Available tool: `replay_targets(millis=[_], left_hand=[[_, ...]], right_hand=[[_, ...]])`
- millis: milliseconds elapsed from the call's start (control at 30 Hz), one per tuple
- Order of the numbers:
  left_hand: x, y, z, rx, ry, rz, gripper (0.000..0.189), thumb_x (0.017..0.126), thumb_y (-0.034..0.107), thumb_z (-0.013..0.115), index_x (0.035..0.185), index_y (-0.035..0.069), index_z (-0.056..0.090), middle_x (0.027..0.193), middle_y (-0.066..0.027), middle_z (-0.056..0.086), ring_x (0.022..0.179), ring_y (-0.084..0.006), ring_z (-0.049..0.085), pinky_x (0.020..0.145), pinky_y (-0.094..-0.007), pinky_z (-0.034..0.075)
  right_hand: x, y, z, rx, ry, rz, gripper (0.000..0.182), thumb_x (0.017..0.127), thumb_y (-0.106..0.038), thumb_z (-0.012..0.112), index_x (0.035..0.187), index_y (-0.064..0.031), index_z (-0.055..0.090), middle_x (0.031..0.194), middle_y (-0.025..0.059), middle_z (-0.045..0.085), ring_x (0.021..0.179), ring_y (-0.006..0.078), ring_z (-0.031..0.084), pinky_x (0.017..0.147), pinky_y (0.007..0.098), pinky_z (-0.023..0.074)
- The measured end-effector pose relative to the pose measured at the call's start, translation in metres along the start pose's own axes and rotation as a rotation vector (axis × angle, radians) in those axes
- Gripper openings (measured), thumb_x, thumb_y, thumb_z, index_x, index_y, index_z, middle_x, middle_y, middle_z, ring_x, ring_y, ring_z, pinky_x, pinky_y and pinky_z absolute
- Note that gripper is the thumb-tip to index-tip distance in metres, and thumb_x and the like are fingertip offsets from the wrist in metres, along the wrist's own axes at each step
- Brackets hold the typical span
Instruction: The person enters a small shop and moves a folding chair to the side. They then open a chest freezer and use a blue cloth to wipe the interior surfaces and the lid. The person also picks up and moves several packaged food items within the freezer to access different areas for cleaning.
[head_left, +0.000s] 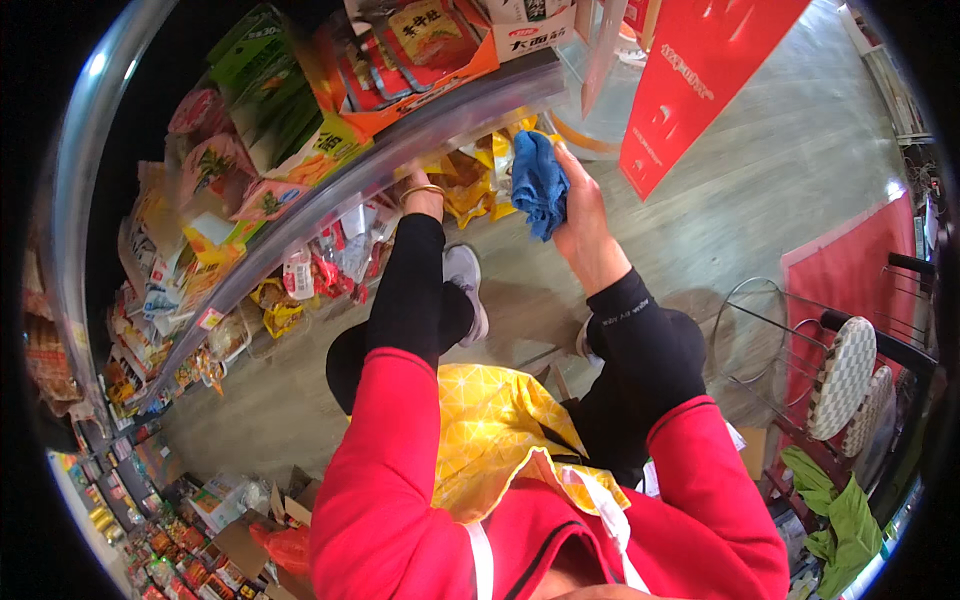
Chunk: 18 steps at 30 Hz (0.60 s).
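Observation:
A crumpled blue cloth (538, 184) is gripped in my right hand (589, 217), in front of the lower shelf's right end. My left hand (421, 191), with a gold bangle at the wrist, reaches under the shelf edge (465, 112). Its fingers are hidden there, so what they touch cannot be told. Yellow snack packets (476, 180) lie between the two hands, below that edge. Red and white packets (337, 259) hang or lie left of my left forearm.
Above the edge stands an open orange carton (427, 97) of red packets, beside green packs (262, 97). A red printed panel (697, 82) slants at the upper right. A wire rack (757, 330) and round checkered stool seats (841, 379) stand at right. Cardboard boxes (244, 540) sit lower left.

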<state>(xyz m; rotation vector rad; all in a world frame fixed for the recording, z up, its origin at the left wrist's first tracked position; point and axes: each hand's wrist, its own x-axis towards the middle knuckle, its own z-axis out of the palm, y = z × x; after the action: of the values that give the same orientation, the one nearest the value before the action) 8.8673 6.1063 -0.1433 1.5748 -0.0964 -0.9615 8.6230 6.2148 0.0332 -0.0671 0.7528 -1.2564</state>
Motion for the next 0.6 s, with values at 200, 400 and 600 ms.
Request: replay_targets(millis=[200,400,600], left_hand=[[-0.137,0.037,-0.069,-0.298,-0.247,0.046,0.034,0.065,-0.006,0.055,0.099,-0.002,0.053,0.094,-0.0117,0.058,0.081,-0.026,0.061,0.071,-0.0372,0.051],[-0.281,0.061,-0.123,-0.022,-0.535,0.275,0.039,0.069,-0.008,0.051,0.107,-0.002,0.053,0.1,-0.0061,0.058,0.09,-0.0195,0.058,0.078,-0.0319,0.046],[-0.312,0.087,-0.151,-0.051,-0.614,0.135,0.043,0.071,-0.004,0.049,0.113,0.0,0.049,0.108,-0.0082,0.056,0.1,-0.0222,0.056,0.088,-0.0357,0.044]], right_hand=[[-0.013,0.03,0.001,-0.308,0.042,-0.18,0.025,0.081,-0.014,0.059,0.1,0.0032,0.058,0.083,0.0048,0.062,0.066,0.0128,0.06,0.058,0.0244,0.049],[-0.053,0.067,0.016,-1.359,-0.256,-0.935,0.021,0.075,-0.021,0.06,0.093,-0.0094,0.064,0.094,0.01,0.058,0.09,0.031,0.054,0.077,0.0374,0.0457],[-0.027,0.043,-0.002,-1.312,-0.01,-0.802,0.025,0.073,-0.027,0.056,0.089,-0.0108,0.066,0.082,0.015,0.06,0.076,0.0326,0.059,0.066,0.0402,0.0482]])
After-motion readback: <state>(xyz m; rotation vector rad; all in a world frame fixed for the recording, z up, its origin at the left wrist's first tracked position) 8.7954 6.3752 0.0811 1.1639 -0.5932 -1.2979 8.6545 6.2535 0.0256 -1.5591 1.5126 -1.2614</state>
